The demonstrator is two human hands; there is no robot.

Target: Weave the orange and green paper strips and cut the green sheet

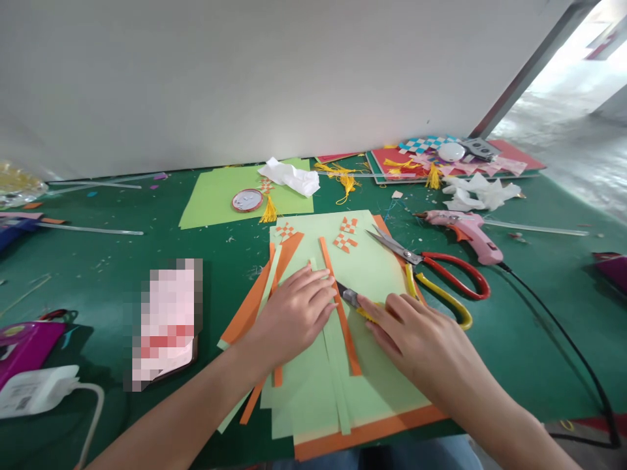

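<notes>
My left hand lies with its fingers stretched out over narrow paper strips on a stack of pale green sheets. Beside its fingertips, my right hand grips a yellow utility knife, its blade pointing left close to an orange strip. A light green strip runs from under my left hand toward the front edge. Checked woven paper pieces rest on the upper part of the stack. Scissors with red and yellow handles lie partly on its right side.
A pink glue gun with a black cord is on the right. Behind the stack are a lime green sheet, a round mirror-like disc, crumpled tissue and yellow tassels. A blurred-out phone and white charger are left.
</notes>
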